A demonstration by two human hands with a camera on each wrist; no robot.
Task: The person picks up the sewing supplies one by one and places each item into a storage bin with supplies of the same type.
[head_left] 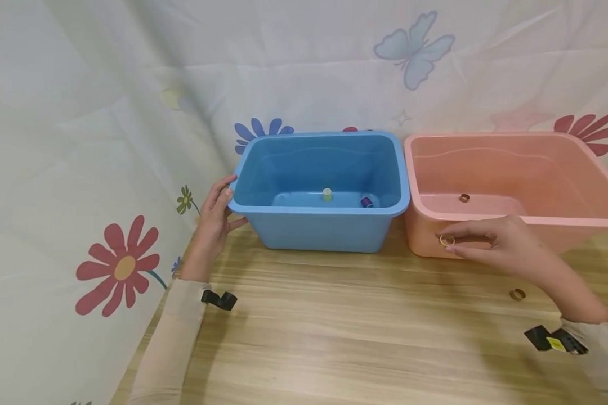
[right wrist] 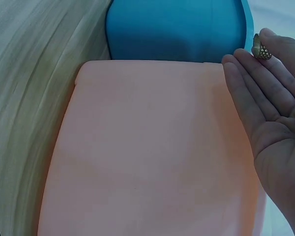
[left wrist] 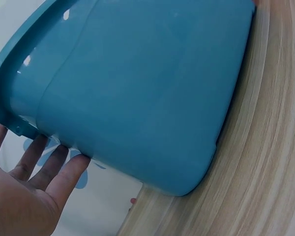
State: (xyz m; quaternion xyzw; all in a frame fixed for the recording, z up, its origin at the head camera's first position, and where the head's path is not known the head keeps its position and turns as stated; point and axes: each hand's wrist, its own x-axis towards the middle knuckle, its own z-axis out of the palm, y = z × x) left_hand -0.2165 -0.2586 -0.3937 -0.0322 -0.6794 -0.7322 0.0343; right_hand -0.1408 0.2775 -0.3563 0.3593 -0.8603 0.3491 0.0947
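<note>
In the head view, my left hand (head_left: 216, 211) touches the left end of a blue plastic bin (head_left: 319, 230). Seen from the left wrist, its extended fingers (left wrist: 69, 179) rest against the bin's outer wall just under the rim. My right hand (head_left: 512, 247) pinches a gold-coloured ring (head_left: 447, 241) between thumb and fingertips, in front of a pink plastic bin (head_left: 577, 220). The right wrist view shows a dotted texture on the ring (right wrist: 261, 48). Another ring (head_left: 464, 198) lies inside the pink bin, and one more ring (head_left: 518, 294) lies on the table.
Inside the blue bin are a pale green spool-like piece (head_left: 326, 194) and a purple one (head_left: 367, 202). Both bins stand side by side on a wood-grain table (head_left: 344, 332). White cloth (head_left: 304, 67) with printed flowers and a butterfly hangs behind and to the left.
</note>
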